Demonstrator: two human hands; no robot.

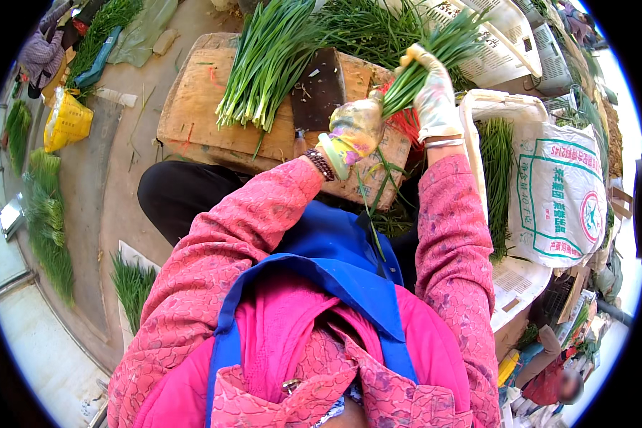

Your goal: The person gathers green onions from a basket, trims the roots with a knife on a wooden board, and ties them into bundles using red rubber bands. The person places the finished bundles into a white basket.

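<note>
In my gloved right hand [433,93] is a bunch of garlic chives [405,95], its leaves fanning up and to the right. My left hand [357,125], in a stained glove, is closed at the pale stem ends of that bunch; its fingertips are partly hidden. A larger pile of garlic chives [273,64] lies on the wooden board [198,96] to the left, stem ends towards me. Between the pile and my hands is a dark flat block [319,88]. Red ties [406,122] show behind the held stems. A few loose leaves [377,182] hang below my left hand.
More loose chives [374,32] are heaped behind the board. A white crate [505,101] with chives and a printed woven sack [559,192] stands at my right. Bundles [45,224] lie on the floor at left. Other people [553,374] are at the right and upper left edges.
</note>
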